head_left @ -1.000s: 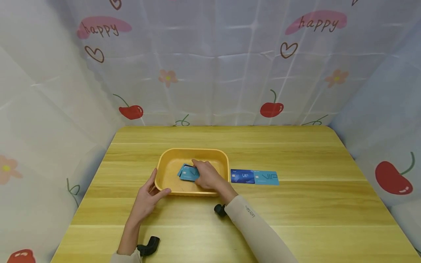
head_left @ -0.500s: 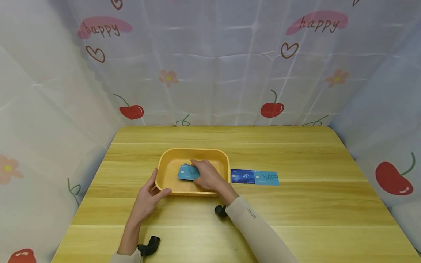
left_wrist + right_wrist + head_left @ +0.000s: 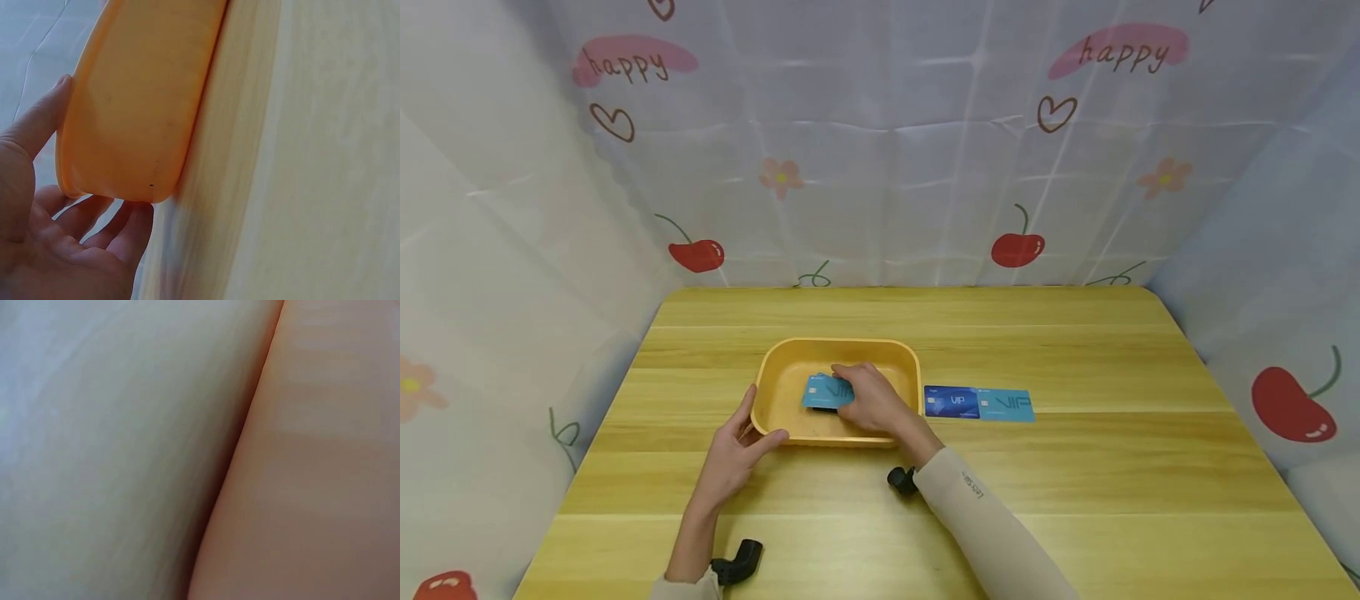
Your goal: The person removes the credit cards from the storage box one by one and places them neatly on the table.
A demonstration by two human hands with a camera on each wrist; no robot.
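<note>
My left hand [image 3: 730,458] holds the left end of a yellow plastic tray [image 3: 762,417], thumb at the near rim and fingers around the end wall. In the left wrist view, the left hand [image 3: 81,237] touches the orange-looking tray [image 3: 134,106] with thumb and curled fingertips. Reaching into the tray, my right hand [image 3: 876,402] pinches a light blue VIP card [image 3: 822,392] by its right end. Beneath this card shows a thin dark edge and a bit of another blue card. The right wrist view shows no fingers, only blurred close surfaces.
Right of the tray, a dark blue VIP card [image 3: 951,402] and a light blue VIP card [image 3: 1006,406] lie edge to edge on the wooden table [image 3: 1112,483]. Black wrist mounts [image 3: 741,562] sit at both wrists. A printed curtain [image 3: 880,142] surrounds the table.
In the right hand, the top light blue card has shifted slightly left and up over the cards below, turning a little. The left hand and the tray have stayed in place.
</note>
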